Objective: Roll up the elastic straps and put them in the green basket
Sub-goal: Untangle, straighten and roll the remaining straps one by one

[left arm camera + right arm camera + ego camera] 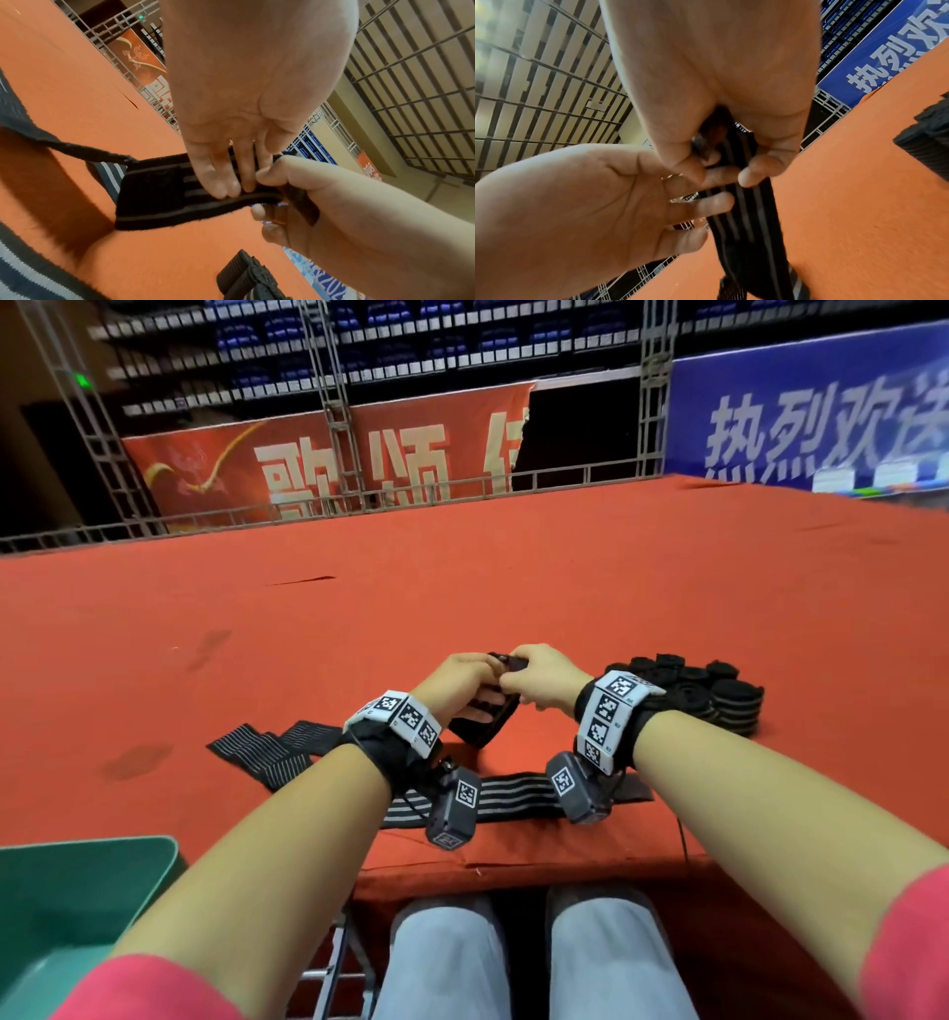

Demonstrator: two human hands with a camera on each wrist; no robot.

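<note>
Both hands meet over the strap (482,716): right hand (539,677) pinches its end, left hand (457,680) supports it with straight fingers; rolls (719,695) lie right.

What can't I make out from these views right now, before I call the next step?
- Green basket: cut off by the head view's left and bottom edges, so whatever it holds is unseen.
- Strap end: buried in the right hand, so how far the roll has got is hidden.
- Pile of rolled straps: partly behind the right wrist band, so no count.
- Left hand: its thumb is out of sight.
</note>
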